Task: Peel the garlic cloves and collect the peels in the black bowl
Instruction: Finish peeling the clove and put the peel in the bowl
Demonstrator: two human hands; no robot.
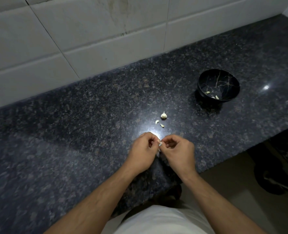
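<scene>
Small pale garlic clove (160,144) pinched betw both hands' fingertips above counter, w/ a bulb piece (163,115) + 2 loose cloves (157,122) lying just beyond, black bowl (205,78) upright far right w/ few peels (217,97) inside.

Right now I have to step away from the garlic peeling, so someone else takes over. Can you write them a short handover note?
Left hand and right hand together pinch one garlic clove just above the dark granite counter.
A small garlic bulb piece and two loose cloves lie on the counter beyond the hands.
The black bowl, far right, already holds a few peel bits.
Left: finish this clove, peel the rest, drop peels in the bowl.
</scene>
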